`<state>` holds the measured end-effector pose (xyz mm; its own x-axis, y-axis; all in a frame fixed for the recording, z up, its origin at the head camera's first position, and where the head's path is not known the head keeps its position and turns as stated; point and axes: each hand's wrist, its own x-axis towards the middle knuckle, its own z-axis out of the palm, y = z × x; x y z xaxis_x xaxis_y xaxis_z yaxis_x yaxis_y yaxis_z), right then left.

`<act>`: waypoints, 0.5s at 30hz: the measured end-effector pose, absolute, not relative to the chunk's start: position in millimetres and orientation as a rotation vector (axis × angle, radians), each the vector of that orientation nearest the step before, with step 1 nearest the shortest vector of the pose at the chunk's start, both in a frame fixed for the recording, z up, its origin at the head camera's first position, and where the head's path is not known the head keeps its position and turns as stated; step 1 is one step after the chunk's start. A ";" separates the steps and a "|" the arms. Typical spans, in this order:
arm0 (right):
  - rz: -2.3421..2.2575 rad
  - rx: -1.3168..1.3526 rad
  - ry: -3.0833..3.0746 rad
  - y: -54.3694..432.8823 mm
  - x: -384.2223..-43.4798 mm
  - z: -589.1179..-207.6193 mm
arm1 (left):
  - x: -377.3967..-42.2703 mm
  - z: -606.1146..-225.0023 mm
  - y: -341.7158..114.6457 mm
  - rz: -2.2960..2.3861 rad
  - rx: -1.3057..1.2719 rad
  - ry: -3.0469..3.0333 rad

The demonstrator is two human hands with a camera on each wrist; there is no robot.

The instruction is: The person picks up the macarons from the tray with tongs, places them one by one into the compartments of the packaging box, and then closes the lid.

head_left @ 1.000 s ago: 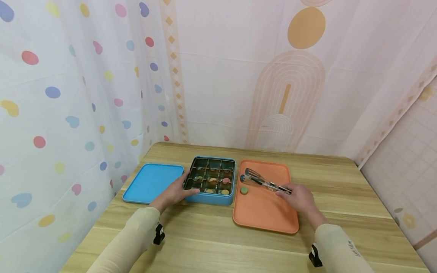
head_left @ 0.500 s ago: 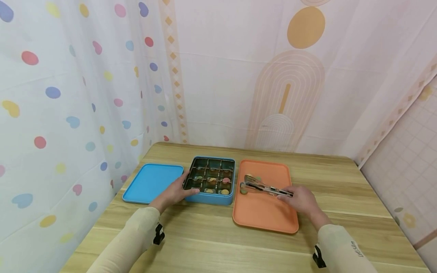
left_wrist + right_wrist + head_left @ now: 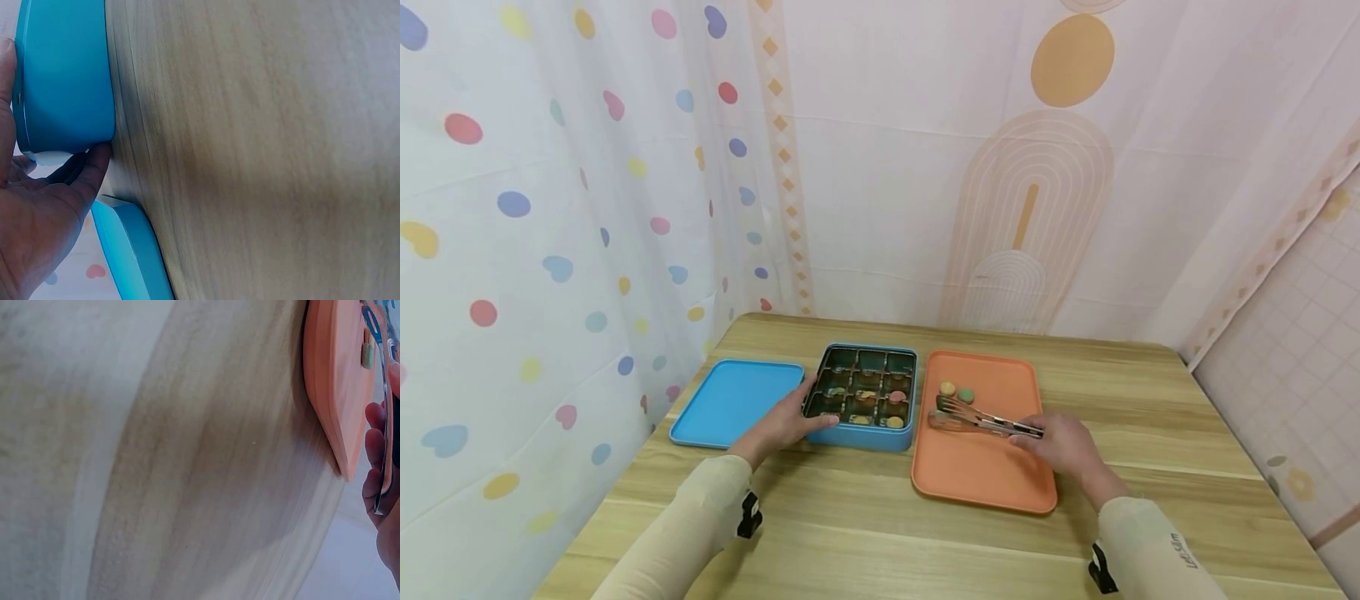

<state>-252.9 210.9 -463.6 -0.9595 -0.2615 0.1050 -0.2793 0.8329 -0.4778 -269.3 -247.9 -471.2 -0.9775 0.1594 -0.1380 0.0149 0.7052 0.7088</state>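
My left hand (image 3: 790,418) holds the near-left corner of a blue box (image 3: 871,438), thumb at the front and fingers along the left side. A dark divided insert (image 3: 871,360) fills the box; small round macarons lie in some compartments, including a pink macaron (image 3: 897,397) and a yellow macaron (image 3: 894,422). My right hand (image 3: 1063,450) grips metal tongs (image 3: 992,422) above the orange tray (image 3: 985,475). Their slotted heads hang low at the tray's left side. Just beyond them lie a pale yellow macaron (image 3: 947,388) and a green macaron (image 3: 966,396). Whether anything sits between the heads is unclear.
A flat blue lid (image 3: 733,404) lies on the wooden table (image 3: 850,533) left of the box. The orange tray stands close to the box's right side. Patterned curtains (image 3: 880,167) hang behind the table and at its left.
The tongs have moved down and toward me, uncovering the yellow and green macarons. Another green macaron, visible nearer me earlier, is now hidden at the tong heads. My left hand has stayed put.
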 end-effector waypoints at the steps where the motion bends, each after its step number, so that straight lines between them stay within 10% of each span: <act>1: 0.773 0.443 -2.973 210.9 -252.8 -464.0 | -269.2 -471.4 -247.9 1.127 0.142 2.725; 15: 0.766 0.441 -2.914 214.0 -250.5 -465.6 | -270.2 -472.6 -248.3 1.140 0.145 2.720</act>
